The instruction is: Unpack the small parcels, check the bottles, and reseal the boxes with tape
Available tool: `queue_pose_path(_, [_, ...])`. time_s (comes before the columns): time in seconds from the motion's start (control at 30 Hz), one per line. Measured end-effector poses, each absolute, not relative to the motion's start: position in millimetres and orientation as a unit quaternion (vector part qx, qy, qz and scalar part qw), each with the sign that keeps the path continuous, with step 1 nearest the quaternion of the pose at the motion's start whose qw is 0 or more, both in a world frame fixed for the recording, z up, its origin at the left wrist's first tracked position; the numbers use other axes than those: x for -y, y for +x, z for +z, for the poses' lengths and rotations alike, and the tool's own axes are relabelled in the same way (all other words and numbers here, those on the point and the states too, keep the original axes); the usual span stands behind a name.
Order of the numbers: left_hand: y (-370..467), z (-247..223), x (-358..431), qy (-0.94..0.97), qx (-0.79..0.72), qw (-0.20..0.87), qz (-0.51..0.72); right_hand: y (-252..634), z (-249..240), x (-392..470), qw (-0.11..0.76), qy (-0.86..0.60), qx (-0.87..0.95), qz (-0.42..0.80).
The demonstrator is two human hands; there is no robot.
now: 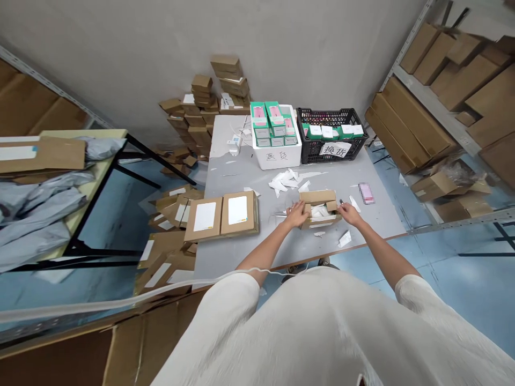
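An opened cardboard box (322,195) lies near the table's front edge, its flaps raised and crumpled white paper (320,211) inside. My left hand (296,214) holds the box by its left end, fingers curled over the edge. At the right end, by a raised flap, is my right hand (349,212), its fingers pinched together. A small dark tip shows at those fingers, too small to name. To the right of this hand lies a pink card-like item (366,193), its surface blurred. Torn white paper scraps (283,181) are scattered behind the box.
Two labelled cardboard boxes (220,215) sit on the table's left. At the back stand a white bin (277,160) of green-and-pink boxes and a black crate (357,152). A white cable (120,304) crosses low in front. Shelves of cartons (466,69) rise at right.
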State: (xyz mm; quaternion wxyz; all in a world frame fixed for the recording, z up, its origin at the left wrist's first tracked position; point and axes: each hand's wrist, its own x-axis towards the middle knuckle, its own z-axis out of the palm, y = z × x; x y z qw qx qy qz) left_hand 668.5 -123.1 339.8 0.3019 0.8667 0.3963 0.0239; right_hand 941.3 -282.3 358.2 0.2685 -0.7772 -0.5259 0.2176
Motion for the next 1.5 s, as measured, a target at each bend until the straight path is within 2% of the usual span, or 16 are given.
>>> queue_pose_path(0.33, [665,348,128,0.892,-0.355,0.276,-0.054,928,347,314,0.278,-0.744,0.572,0.202])
queue_pose_path(0.47, [668,346,126,0.893,-0.354,0.268,-0.068,930,340,316,0.267,-0.780,0.527,0.206])
queue_pose_path(0.6, [672,347,125,0.891,-0.358,0.269,-0.078,934,335,314,0.221,-0.819,0.456,0.270])
queue_pose_path(0.77, [680,350,127,0.884,-0.376,0.253,-0.111,943,338,312,0.216,-0.788,0.465,0.341])
queue_pose_path(0.93, [688,348,133,0.884,-0.395,0.201,-0.147,958,333,310,0.150,-0.772,0.558,0.264])
queue_pose_path(1.1, [700,348,142,0.909,-0.380,0.134,-0.106,977,327,295,0.069,-0.737,0.661,0.126])
queue_pose_path(1.33, [713,353,146,0.935,-0.323,0.088,-0.116,987,339,263,0.029,-0.663,0.740,0.112])
queue_pose_path(1.5, [706,357,158,0.929,-0.357,0.080,-0.053,991,345,260,0.006,-0.609,0.786,0.103])
